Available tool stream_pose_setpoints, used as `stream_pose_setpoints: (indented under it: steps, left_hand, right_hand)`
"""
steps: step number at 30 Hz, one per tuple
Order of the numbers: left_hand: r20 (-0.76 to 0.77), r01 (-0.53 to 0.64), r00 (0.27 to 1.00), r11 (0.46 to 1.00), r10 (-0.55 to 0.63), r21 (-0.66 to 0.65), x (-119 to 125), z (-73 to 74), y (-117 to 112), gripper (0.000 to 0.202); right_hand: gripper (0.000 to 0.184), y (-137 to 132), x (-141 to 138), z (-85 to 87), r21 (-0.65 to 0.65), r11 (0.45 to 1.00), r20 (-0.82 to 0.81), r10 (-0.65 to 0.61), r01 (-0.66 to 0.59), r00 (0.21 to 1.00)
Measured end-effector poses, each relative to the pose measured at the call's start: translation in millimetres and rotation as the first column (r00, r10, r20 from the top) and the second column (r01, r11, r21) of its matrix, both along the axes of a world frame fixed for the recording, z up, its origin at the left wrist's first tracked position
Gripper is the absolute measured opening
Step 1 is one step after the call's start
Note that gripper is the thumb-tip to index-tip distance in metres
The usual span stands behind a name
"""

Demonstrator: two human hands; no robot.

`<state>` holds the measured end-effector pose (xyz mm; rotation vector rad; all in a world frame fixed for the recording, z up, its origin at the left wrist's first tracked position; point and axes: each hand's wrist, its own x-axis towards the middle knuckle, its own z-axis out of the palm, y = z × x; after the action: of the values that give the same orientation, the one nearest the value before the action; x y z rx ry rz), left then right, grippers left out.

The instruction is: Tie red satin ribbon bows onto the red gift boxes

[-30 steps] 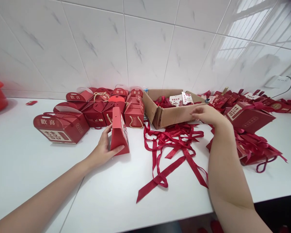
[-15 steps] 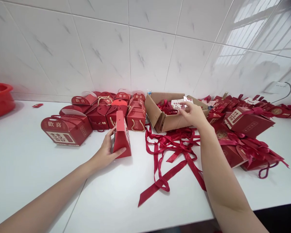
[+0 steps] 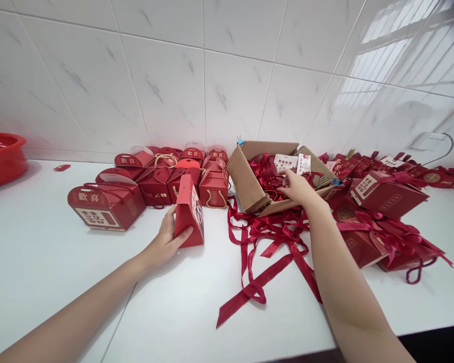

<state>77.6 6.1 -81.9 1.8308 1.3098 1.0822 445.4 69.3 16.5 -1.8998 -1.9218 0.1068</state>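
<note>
My left hand (image 3: pixel 171 236) is closed around a small red gift box (image 3: pixel 188 217). The box stands upright with its narrow side toward me and a printed panel facing right. Over the front of a brown cardboard box (image 3: pixel 245 184) reaches my right hand (image 3: pixel 295 187). Its thumb and index finger are apart, just above red ribbons (image 3: pixel 263 171) lying inside; the other fingers are partly hidden. Two white printed cards, one a paper tag (image 3: pixel 303 164), lie in the carton behind that hand. Loose dark-red ribbons (image 3: pixel 265 272) spread across the white counter in front of the carton.
Several red gift boxes (image 3: pixel 155 184) stand in rows at the back, one box (image 3: pixel 108 204) nearer on the left. Ribboned boxes (image 3: pixel 388 194) are piled on the right. A red basin (image 3: pixel 3 164) sits far left. A tiled wall (image 3: pixel 234 96) closes the back.
My right hand has moved slightly down and toward the carton's front; the white tag by its fingers now lies in the carton. My left hand keeps the gift box. The view has shifted slightly.
</note>
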Motion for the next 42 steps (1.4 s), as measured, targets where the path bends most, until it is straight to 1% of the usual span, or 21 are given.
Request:
stream_pose_setpoints:
  steps: [2, 3, 5, 7, 9, 11, 14, 16, 20, 23, 25, 28, 34, 37, 42]
  left_hand:
    - [-0.015, 0.002, 1.0, 1.0, -0.002, -0.015, 0, -0.3, 1, 0.071]
    - [-0.022, 0.004, 1.0, 1.0, -0.005, -0.023, -1, -0.4, 1, 0.072]
    - [-0.021, 0.007, 1.0, 1.0, -0.007, -0.03, 0, -0.4, 2, 0.073]
    - [0.016, 0.01, 1.0, 1.0, -0.009, -0.027, 0, -0.2, 2, 0.072]
    - [0.064, 0.025, 0.998, 0.999, -0.023, -0.036, 2, 0.5, 1, 0.068]
    - [0.103, 0.026, 0.994, 0.997, -0.02, -0.066, 3, 1.7, 0, 0.067]
    - [0.14, -0.005, 0.99, 0.993, 0.022, -0.122, 3, 3.2, -1, 0.066]
    - [0.153, -0.01, 0.988, 0.991, 0.03, -0.13, 3, 3.2, -1, 0.064]
    - [0.137, -0.001, 0.99, 0.996, 0.014, -0.093, 1, 0.5, 1, 0.063]
    - [0.095, -0.029, 0.995, 0.997, 0.036, -0.076, -1, -2.3, 2, 0.062]
    - [0.071, -0.053, 0.996, 0.997, 0.058, -0.062, -2, -3.8, 2, 0.06]
    - [0.061, -0.06, 0.996, 0.998, 0.062, -0.037, -3, -4.9, 2, 0.058]
    - [0.03, -0.083, 0.996, 0.996, 0.083, -0.029, -2, -4.0, 2, 0.057]
    - [0.026, -0.086, 0.996, 0.996, 0.086, -0.028, -2, -3.1, 2, 0.056]
    - [0.032, -0.08, 0.996, 0.997, 0.081, -0.025, -1, -2.7, 1, 0.056]
  right_hand:
    - [0.057, -3, 2, 2.0, -0.037, 0.992, 0.024, 0.122, -0.121, 0.992]
    - [0.06, -5, 3, 2.2, -0.061, 0.985, 0.029, 0.162, -0.16, 0.986]
    - [0.061, -6, 6, 0.6, -0.111, 0.972, 0.026, 0.21, -0.206, 0.977]
    - [0.055, -4, 9, -2.7, -0.149, 0.965, 0.011, 0.222, -0.218, 0.975]
    - [0.048, 0, 11, -6.6, -0.168, 0.966, 0.0, 0.2, -0.197, 0.98]
    - [0.045, 5, 12, -9.7, -0.173, 0.974, 0.001, 0.15, -0.148, 0.989]
    - [0.046, 11, 11, -11.4, -0.159, 0.985, 0.02, 0.069, -0.065, 0.997]
    - [0.048, 12, 9, -10.9, -0.153, 0.987, 0.036, 0.05, -0.044, 0.998]
    - [0.059, 8, 4, -8.5, -0.183, 0.98, 0.061, 0.087, -0.074, 0.994]
    - [0.066, 4, 0, -7.1, -0.234, 0.967, 0.073, 0.116, -0.096, 0.99]
    - [0.066, 3, -2, -6.4, -0.252, 0.963, 0.077, 0.118, -0.096, 0.99]
    - [0.065, 3, -4, -5.6, -0.242, 0.967, 0.083, 0.1, -0.078, 0.991]
    - [0.057, 5, -2, -8.7, -0.254, 0.965, 0.116, 0.093, -0.061, 0.989]
    - [0.056, 5, -2, -9.2, -0.222, 0.974, 0.127, 0.065, -0.036, 0.99]
    - [0.052, 10, -4, -6.5, -0.109, 0.994, 0.125, 0.001, 0.013, 0.992]
